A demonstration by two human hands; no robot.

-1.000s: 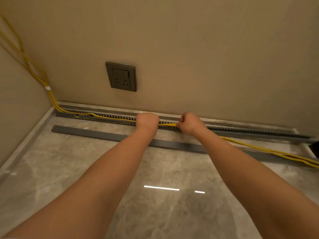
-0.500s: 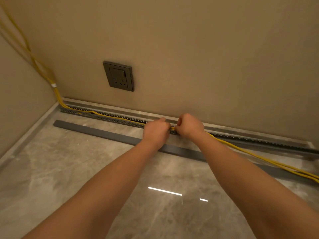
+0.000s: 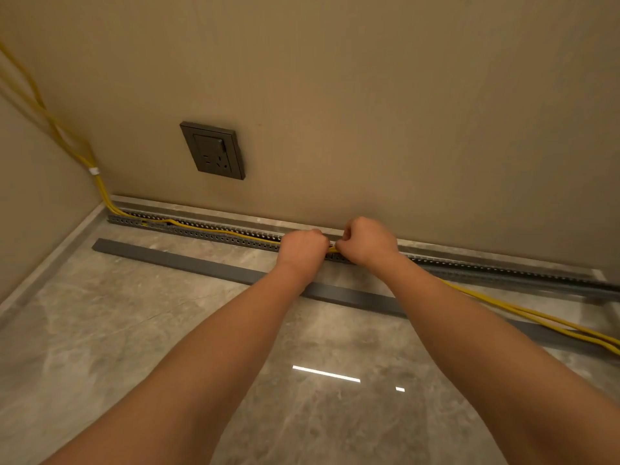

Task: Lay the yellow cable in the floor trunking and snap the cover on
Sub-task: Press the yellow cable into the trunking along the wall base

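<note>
Pinching the yellow cable (image 3: 214, 230) with both fists closed, my left hand (image 3: 303, 247) and right hand (image 3: 366, 242) almost touch over the slotted trunking (image 3: 188, 231) along the wall; its grey cover (image 3: 188, 260) lies loose on the floor (image 3: 134, 330) just beside.

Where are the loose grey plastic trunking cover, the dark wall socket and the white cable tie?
Loose grey plastic trunking cover (image 3: 188, 261), head view, flat top face.
Dark wall socket (image 3: 213, 151), head view, faceplate centre.
White cable tie (image 3: 93, 170), head view, the band around the cables.
</note>
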